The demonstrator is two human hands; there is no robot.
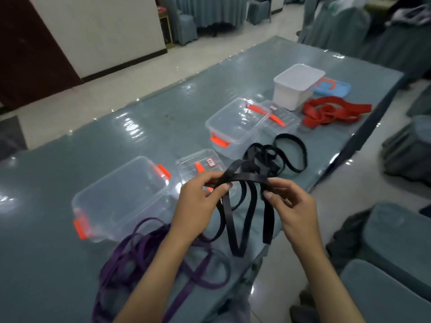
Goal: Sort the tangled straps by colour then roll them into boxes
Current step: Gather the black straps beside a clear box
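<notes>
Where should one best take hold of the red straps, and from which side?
Take the red straps at the flat end reaching right, from above. That end lies single and clear of the loops, while the white box crowds the left.

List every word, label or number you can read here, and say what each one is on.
No text here can be read.
Sticker on the near clear lid: red and white with dark marks, too blurred to read.
Sticker on the far clear lid: small, reddish, too blurred to read.
The boxes, straps and table show no other writing.
</notes>
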